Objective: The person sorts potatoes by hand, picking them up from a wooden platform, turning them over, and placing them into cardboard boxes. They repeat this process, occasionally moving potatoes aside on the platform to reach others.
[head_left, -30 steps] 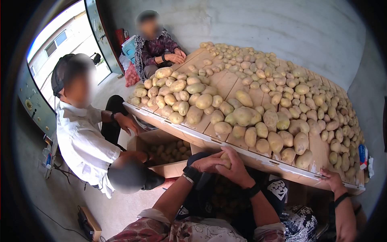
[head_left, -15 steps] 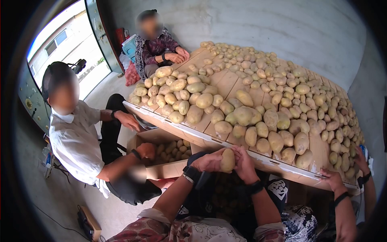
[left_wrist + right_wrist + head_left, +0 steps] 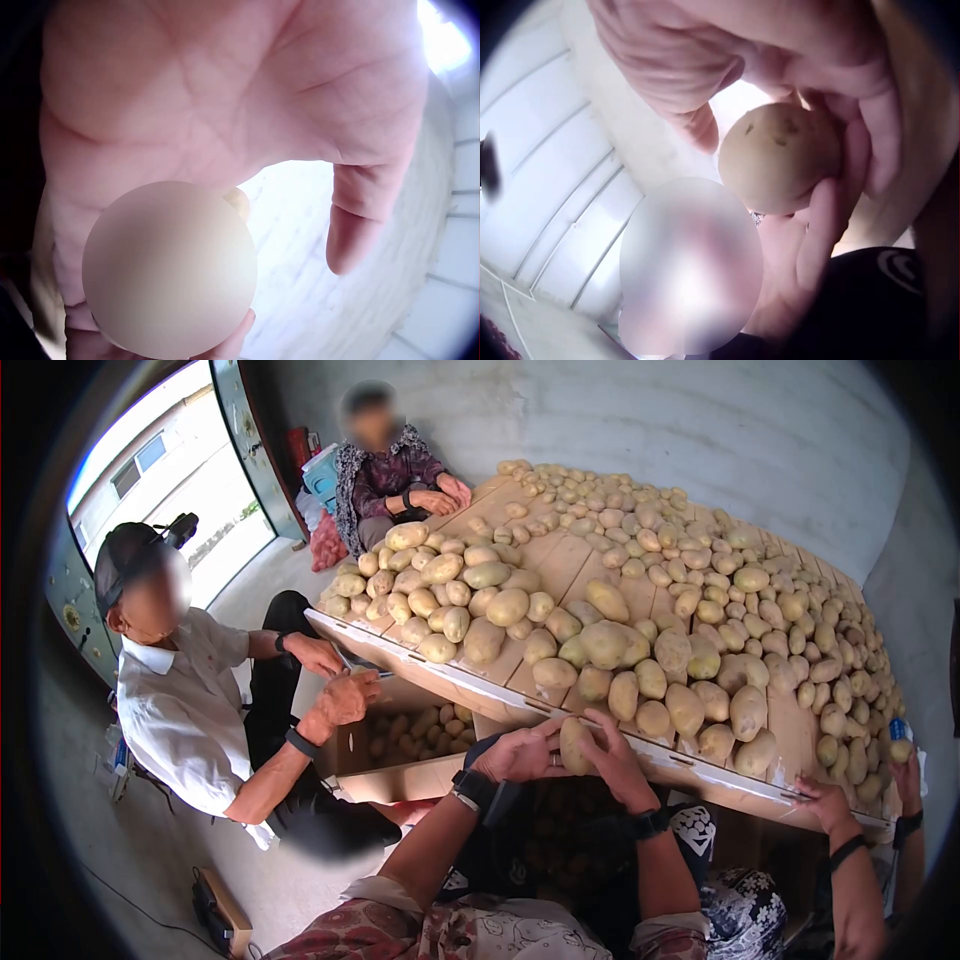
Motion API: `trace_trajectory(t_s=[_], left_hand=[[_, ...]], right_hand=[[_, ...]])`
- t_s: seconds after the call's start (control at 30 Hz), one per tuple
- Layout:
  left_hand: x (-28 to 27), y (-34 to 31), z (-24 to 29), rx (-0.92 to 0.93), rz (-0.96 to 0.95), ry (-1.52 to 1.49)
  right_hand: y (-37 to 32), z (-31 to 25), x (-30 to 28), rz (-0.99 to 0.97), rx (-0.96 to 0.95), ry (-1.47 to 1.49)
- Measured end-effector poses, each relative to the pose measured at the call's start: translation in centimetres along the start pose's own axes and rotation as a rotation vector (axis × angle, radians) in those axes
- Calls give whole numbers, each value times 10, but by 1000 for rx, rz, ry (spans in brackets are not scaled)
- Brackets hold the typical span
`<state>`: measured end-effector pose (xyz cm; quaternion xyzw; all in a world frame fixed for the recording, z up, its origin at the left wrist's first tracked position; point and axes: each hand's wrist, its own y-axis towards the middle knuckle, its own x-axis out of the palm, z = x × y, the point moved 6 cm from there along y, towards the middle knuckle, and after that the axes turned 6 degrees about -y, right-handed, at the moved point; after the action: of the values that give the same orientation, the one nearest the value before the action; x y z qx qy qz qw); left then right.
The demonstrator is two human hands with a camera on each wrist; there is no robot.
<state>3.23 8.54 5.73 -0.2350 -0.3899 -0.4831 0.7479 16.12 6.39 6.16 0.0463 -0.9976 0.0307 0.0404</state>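
Between both hands, in front of the table's near edge, is a potato (image 3: pixel 575 746), standing on end in the head view. My left hand (image 3: pixel 515 753) grips its left side, while my right hand (image 3: pixel 618 760) holds the other side with curved fingers. Dark spots mark the potato (image 3: pixel 780 154) in the right wrist view, with fingers of both hands around it. A blurred disc hides most of what lies beyond my left palm (image 3: pixel 225 90) in the left wrist view.
Many potatoes (image 3: pixel 605 645) cover the plank table (image 3: pixel 560 565). Below its left edge, a cardboard box (image 3: pixel 400 785) holds more. A person in a white shirt (image 3: pixel 175 710) sits left, another person (image 3: pixel 395 475) at the far corner. Another person's hand (image 3: pixel 825 805) rests on the right edge.
The potato has turned upright between my hands and shifted slightly right. The white-shirted person's hand has risen from the box to the table edge. At far right, a hand now holds a potato.
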Motion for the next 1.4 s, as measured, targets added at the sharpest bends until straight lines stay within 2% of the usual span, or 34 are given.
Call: trace_trajectory(t_s=[0.07, 0.13, 0.17, 0.23, 0.27, 0.33, 0.43, 0.47, 0.57, 0.6, 0.67, 0.73, 0.87, 0.9, 0.93, 1.0, 1.03, 1.1, 1.13, 1.2, 1.23, 1.33, 1.4], left_hand=[[-2, 0, 0, 37, 4, -17], [-1, 1, 0, 40, 7, -19], [-1, 1, 1, 46, 10, -18], [-1, 2, 1, 44, -29, -21], [0, 2, 0, 43, -68, -23], [0, 2, -1, 39, -47, -43], [-3, 4, 0, 48, -11, -66], [-4, 3, 0, 61, 5, -72], [-7, 5, 0, 64, 35, -90], [-7, 5, 2, 70, 57, -42], [-5, 4, 1, 54, -11, -45], [-8, 4, 0, 31, 13, -20], [-8, 6, 1, 73, 66, 0], [-9, 6, 0, 74, 60, -3], [-9, 6, 0, 70, 58, -8], [-6, 5, -1, 45, 53, 10], [-4, 5, -1, 35, 45, 7], [-6, 6, -2, 24, 43, 1], [-6, 6, -1, 26, 44, -1], [-6, 4, 0, 28, 51, 9], [-6, 6, -1, 28, 49, 12], [-9, 6, -2, 12, 49, -4], [-9, 6, 0, 14, 54, 9]], right_hand=[[-2, -2, 0, -4, -22, -36], [-5, -11, -1, 14, -156, -71], [-6, -10, -2, 16, -157, -70], [-8, -14, 2, -10, -245, -268], [-9, -14, 4, -10, -247, -267], [-14, -21, 6, 30, -281, -500], [-12, -18, 2, 93, -351, -529], [-8, -13, 2, 96, -348, -529], [-10, -13, -12, 159, -256, -164], [-12, -15, -17, 202, -221, -169], [-14, -21, -23, 174, -266, -120], [-14, -20, -25, 120, -227, -59], [-12, -24, -32, 172, -264, -111], [-10, -25, -40, 239, -331, -278], [-7, -27, -45, 243, -327, -281], [-11, -46, -65, 453, -539, -425], [-9, -54, -76, 458, -533, -427], [-17, -88, -100, 847, -636, -960], [-13, -89, -109, 853, -634, -955], [-3, -83, -117, 857, -514, -1202], [5, -71, -123, 797, -242, -1329], [4, -59, -128, 778, -165, -1363], [2, -60, -130, 771, -200, -1331]])
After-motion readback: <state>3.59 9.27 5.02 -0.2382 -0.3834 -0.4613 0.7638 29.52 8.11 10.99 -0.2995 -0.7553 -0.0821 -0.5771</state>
